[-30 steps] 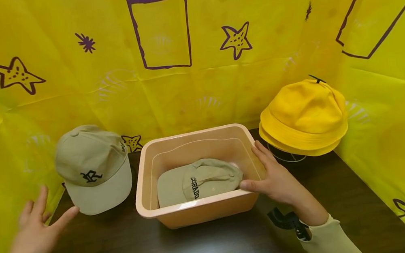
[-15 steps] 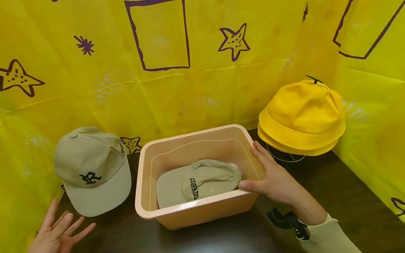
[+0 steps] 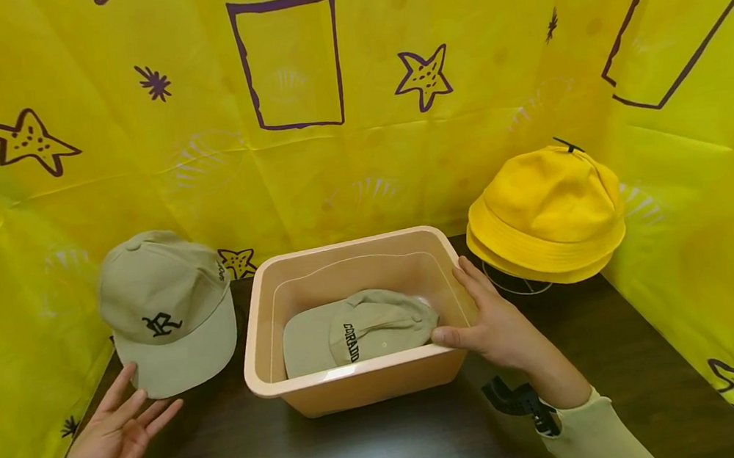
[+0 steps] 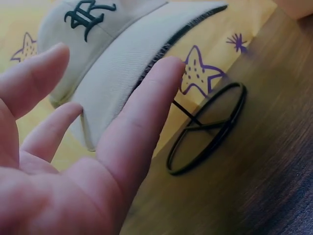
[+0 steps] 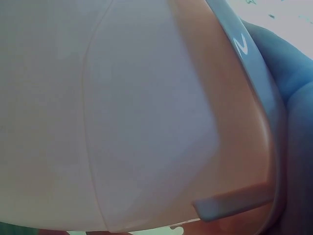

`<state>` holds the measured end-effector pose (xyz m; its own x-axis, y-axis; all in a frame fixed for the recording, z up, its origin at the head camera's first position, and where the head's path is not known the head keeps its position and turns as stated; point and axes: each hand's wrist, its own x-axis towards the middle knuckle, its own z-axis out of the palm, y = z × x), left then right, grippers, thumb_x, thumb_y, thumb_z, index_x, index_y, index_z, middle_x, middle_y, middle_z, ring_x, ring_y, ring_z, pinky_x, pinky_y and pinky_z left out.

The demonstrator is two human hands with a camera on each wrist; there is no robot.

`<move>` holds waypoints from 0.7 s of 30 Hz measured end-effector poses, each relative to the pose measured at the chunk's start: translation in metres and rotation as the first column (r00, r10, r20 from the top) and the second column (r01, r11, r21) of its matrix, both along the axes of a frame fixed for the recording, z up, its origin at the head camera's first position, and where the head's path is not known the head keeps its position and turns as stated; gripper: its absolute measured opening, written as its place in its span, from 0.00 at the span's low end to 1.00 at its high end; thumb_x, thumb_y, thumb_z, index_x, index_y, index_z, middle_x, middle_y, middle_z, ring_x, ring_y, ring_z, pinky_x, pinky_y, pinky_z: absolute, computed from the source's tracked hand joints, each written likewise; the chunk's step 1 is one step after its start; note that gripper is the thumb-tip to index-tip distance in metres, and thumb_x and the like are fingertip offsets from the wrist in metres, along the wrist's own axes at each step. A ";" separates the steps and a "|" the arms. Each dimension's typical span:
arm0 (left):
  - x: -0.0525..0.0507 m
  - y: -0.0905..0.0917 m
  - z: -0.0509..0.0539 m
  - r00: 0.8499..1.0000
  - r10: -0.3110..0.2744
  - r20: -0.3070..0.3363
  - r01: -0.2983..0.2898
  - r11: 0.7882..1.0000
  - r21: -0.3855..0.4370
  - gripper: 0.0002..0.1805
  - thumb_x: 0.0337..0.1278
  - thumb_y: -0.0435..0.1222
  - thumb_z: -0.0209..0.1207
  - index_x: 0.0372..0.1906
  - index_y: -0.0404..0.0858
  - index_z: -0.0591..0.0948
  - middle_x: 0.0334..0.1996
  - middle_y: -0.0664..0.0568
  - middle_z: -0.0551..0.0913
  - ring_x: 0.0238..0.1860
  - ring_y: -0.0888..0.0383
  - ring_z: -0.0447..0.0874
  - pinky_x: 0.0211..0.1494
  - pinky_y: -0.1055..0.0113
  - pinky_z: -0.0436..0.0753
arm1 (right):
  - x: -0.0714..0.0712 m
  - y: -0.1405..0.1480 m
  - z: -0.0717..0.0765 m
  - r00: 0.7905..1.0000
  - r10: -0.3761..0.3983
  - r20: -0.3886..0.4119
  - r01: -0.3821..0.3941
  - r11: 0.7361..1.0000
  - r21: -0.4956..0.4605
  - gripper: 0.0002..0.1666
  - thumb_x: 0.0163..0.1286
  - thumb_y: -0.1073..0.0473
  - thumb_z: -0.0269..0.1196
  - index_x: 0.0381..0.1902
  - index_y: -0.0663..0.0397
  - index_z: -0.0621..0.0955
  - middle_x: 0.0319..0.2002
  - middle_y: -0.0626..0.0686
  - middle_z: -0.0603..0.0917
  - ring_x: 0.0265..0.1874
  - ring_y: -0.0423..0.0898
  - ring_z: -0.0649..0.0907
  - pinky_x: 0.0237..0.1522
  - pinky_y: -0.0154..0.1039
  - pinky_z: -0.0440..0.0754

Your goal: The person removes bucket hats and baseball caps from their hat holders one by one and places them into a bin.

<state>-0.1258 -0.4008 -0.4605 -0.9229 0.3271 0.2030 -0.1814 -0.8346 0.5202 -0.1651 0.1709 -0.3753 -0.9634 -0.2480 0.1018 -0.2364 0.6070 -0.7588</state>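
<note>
**Left hand shifts round to the brim of the beige cap**

Since a second ago, the left hand (image 3: 112, 445) has moved rightward and turned palm up, so its fingers now lie at the near edge of the brim of the beige cap (image 3: 164, 300). That seems to bring this cap within taking distance; it does not look held yet. Cap and container appear unmoved.

Fingers of the left hand are spread wide, with nothing in them. One fingertip meets the brim's edge in the head view, though whether it touches I cannot tell. The cap's crown, with a dark letter emblem, rises beyond these fingers, and a wire ring (image 4: 208, 128) stands on the counter (image 3: 388, 452) below the brim.

Well to the right of those fingers, the right hand (image 3: 503, 330) holds the corner of a peach tub (image 3: 376, 390), thumb on the near rim, fingers along the outer side. Just left of that thumb, inside the tub, lies a creased cap (image 3: 360, 329) lettered in black. Beyond the right fingers sits a yellow hat (image 3: 545, 219).
</note>
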 end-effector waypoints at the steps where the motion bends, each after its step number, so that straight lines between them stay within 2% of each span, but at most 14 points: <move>1: 0.000 0.001 0.000 1.000 -0.001 -0.006 0.001 1.000 0.007 0.34 0.77 0.23 0.23 0.74 0.48 0.67 0.65 0.46 0.73 0.63 0.38 0.72 0.64 0.40 0.68 | 0.000 0.000 0.000 1.000 0.000 0.001 0.000 1.000 0.000 0.66 0.55 0.37 0.74 0.79 0.58 0.53 0.80 0.51 0.43 0.75 0.61 0.49 0.66 0.68 0.54; 5: 0.000 0.004 0.000 1.000 0.022 -0.013 -0.022 0.999 0.039 0.35 0.75 0.20 0.23 0.73 0.45 0.69 0.64 0.43 0.74 0.63 0.38 0.73 0.63 0.39 0.69 | 0.001 0.000 0.000 1.000 -0.003 0.005 0.003 1.000 0.003 0.66 0.55 0.37 0.74 0.79 0.58 0.53 0.80 0.51 0.43 0.75 0.61 0.49 0.66 0.69 0.54; 10: 0.000 0.006 -0.001 0.990 0.137 0.025 -0.137 0.991 0.005 0.35 0.73 0.16 0.28 0.70 0.44 0.73 0.61 0.43 0.77 0.58 0.40 0.78 0.57 0.42 0.76 | 0.000 0.000 0.001 1.000 -0.008 0.013 0.008 1.000 0.001 0.65 0.55 0.39 0.74 0.79 0.58 0.54 0.80 0.52 0.43 0.75 0.61 0.50 0.66 0.68 0.54; 13: 0.001 0.008 -0.001 0.974 0.223 0.042 -0.221 0.974 -0.045 0.34 0.72 0.15 0.32 0.68 0.43 0.75 0.56 0.43 0.79 0.54 0.42 0.81 0.52 0.45 0.80 | 0.000 0.000 0.001 1.000 -0.010 0.015 0.010 1.000 0.000 0.65 0.55 0.38 0.74 0.79 0.58 0.54 0.80 0.52 0.44 0.75 0.62 0.50 0.66 0.68 0.54; 17: 0.003 0.009 -0.001 0.945 0.321 0.070 -0.314 0.945 -0.097 0.33 0.69 0.14 0.37 0.66 0.43 0.77 0.52 0.43 0.81 0.50 0.45 0.84 0.47 0.48 0.83 | 0.000 -0.001 0.000 1.000 -0.010 0.013 0.010 1.000 -0.005 0.66 0.54 0.37 0.74 0.79 0.59 0.54 0.80 0.52 0.44 0.75 0.61 0.50 0.67 0.68 0.54; 21: 0.005 0.009 0.000 0.928 0.355 0.114 -0.347 0.934 -0.085 0.32 0.69 0.13 0.38 0.63 0.43 0.78 0.51 0.44 0.82 0.49 0.45 0.84 0.46 0.47 0.84 | 0.000 0.000 0.000 1.000 -0.009 0.014 0.009 1.000 -0.012 0.66 0.54 0.37 0.75 0.79 0.58 0.54 0.80 0.52 0.44 0.75 0.61 0.50 0.67 0.68 0.53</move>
<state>-0.1208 -0.3921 -0.4604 -0.9976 -0.0138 0.0681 0.0499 -0.8235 0.5651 -0.1650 0.1705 -0.3755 -0.9670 -0.2378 0.0913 -0.2201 0.5995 -0.7695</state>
